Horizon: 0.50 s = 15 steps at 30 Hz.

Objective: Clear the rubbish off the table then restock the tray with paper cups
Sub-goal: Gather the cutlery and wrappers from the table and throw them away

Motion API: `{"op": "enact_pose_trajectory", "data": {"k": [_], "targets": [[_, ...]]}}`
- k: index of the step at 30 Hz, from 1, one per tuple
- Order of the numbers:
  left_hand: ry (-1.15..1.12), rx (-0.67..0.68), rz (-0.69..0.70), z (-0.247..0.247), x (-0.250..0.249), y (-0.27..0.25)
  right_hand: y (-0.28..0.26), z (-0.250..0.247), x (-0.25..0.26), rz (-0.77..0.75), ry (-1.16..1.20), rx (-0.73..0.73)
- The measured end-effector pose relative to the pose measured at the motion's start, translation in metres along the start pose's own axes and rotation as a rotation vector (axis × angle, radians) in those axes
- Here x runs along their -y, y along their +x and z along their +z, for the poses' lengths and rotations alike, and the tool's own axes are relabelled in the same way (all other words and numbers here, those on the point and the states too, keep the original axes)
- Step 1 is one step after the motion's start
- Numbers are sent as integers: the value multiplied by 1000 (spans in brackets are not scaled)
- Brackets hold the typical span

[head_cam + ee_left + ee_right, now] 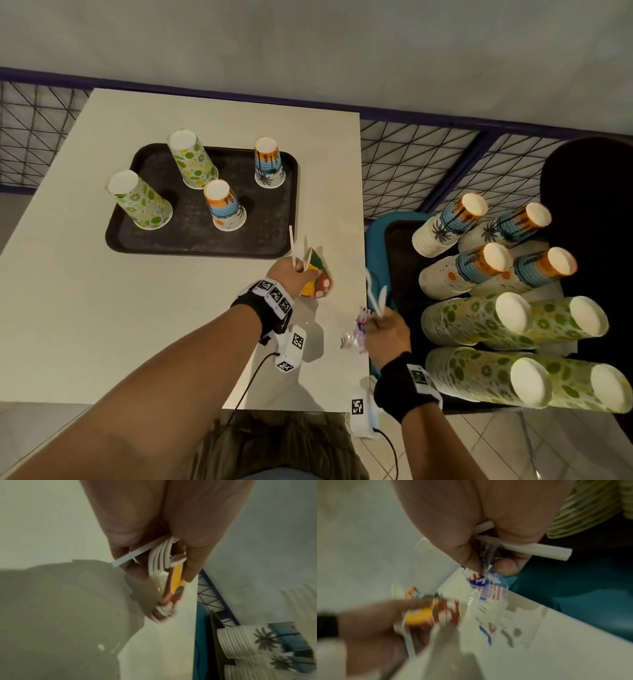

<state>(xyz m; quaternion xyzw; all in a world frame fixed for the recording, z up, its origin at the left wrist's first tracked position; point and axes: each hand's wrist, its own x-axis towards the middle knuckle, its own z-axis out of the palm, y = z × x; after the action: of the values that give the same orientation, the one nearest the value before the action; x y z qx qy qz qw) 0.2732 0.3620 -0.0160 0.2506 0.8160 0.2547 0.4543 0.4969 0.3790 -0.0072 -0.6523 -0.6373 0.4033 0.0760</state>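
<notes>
the rubbish is judged light and awkward rather than heavy: the crushed paper cup (317,275) is soft and will fold further, the white plastic cutlery (160,555) is stiff, thin and slippery, and the clear printed wrapper (489,588) is limp and likely to slide out, so each bundle is best taken across its middle with the loose ends trapped. the fingers of the left hand (291,274) are clamped on the crushed cup and cutlery together, the cup's rim hanging below the fingertips and a fork's tines standing above them. the fingers of the right hand (388,330) are pinched on the wrapper and more white cutlery (376,298), the wrapper dangling beneath, at the worktop (102,325) edge. beyond the left fingers four upturned paper cups (224,205) stand on the tray (191,245); stacked cup sleeves (479,318) lie just past the right fingers.
</notes>
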Motion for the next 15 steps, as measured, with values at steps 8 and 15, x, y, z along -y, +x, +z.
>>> {"op": "enact_pose_trajectory", "data": {"k": [8,15], "targets": [[-550,104,-37,-20,1,-57,-4,-8,82,-243,63,23],[-568,185,44,-39,18,-81,-25,6,116,-406,-51,82]]}}
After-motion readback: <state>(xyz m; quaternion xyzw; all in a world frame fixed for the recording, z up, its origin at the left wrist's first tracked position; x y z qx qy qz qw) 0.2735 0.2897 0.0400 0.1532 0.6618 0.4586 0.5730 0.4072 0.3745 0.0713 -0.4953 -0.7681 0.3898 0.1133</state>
